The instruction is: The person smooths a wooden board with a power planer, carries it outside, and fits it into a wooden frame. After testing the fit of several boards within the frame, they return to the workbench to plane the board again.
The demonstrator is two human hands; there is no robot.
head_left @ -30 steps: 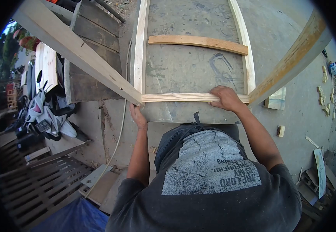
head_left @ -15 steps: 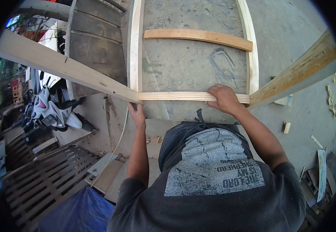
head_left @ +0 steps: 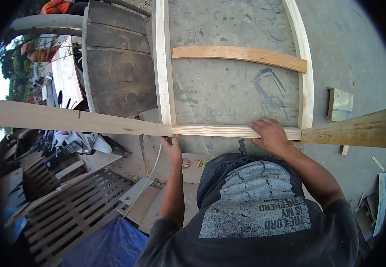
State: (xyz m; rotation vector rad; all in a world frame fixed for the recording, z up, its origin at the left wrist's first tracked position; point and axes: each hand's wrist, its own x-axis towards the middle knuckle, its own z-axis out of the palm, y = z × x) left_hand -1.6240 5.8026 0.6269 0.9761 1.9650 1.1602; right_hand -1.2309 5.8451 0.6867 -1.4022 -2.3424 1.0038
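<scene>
A pale wooden crosspiece (head_left: pixel 215 130) runs between the two side rails of a frame on a grey board. My right hand (head_left: pixel 271 136) is wrapped over the crosspiece near its right end, with the thumb on the near side. My left hand (head_left: pixel 172 150) is at the left corner, its fingers touching the underside of the joint and partly hidden by the wood. From that corner a long post (head_left: pixel 68 120) extends left, and a yellowish post (head_left: pixel 348 131) extends right from the other corner. An orange-brown slat (head_left: pixel 242 53) lies across the frame farther away.
A motorcycle (head_left: pixel 79 141) stands at the left, above a slatted pallet (head_left: pixel 75 204) and a blue tarp (head_left: pixel 108 244). A dark panel (head_left: pixel 117 58) is beside the left rail (head_left: pixel 162 66). Wood offcuts (head_left: pixel 340 104) lie on the ground at the right.
The two posts have swung toward me at their outer ends and now lie nearly in line with the crosspiece. The view has shifted; both hands keep their places at the crosspiece.
</scene>
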